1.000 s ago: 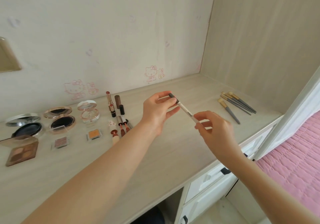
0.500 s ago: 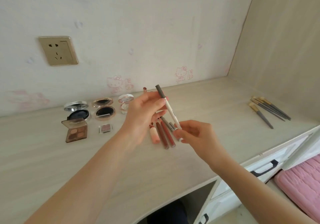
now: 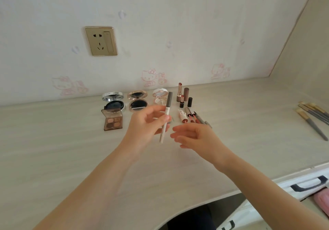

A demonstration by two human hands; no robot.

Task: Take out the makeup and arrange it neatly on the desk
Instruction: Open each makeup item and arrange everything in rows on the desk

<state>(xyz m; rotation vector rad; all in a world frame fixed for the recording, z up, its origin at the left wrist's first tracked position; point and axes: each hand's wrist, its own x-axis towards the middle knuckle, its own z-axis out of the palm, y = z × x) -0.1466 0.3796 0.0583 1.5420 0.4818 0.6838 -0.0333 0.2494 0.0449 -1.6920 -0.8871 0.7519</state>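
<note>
My right hand has let go of the lower end of the white pencil and now hangs just right of it, fingers loose and empty, not touching. The pencil has swung closer to upright, and my left hand alone pinches it at mid-length between thumb and fingertips, grey cap pointing far, above the middle of the table. Beyond my hands, three open compacts sit in a row near the wall, with an eyeshadow palette just in front of the leftmost one. To their right stand the lipsticks, and nearer lie several slim tubes side by side. Far right on the table lies a bunch of brushes.
</note>
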